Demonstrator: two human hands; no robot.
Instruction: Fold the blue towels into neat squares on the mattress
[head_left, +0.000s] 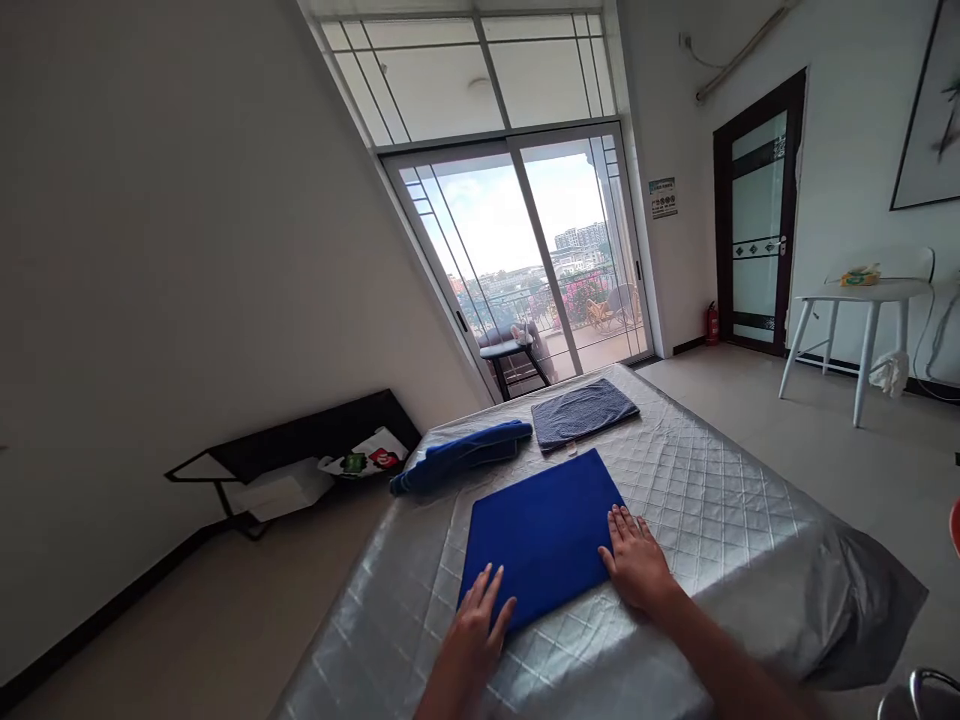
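Observation:
A blue cloth, folded into a flat, nearly square shape, lies on a silver quilted cover. My left hand rests at its near left corner, fingers stretched out and a little apart. On its right edge lies my right hand, flat with the fingers extended. Neither hand grips anything. Just beyond sits a grey-blue folded towel with a small pale tag at its near edge. To its left is a loosely bunched blue cloth.
A low black rack with a white box and a printed bag stands left against the wall. Sliding glass doors are at the back. A white table stands to the right, near a dark-framed door and fire extinguisher.

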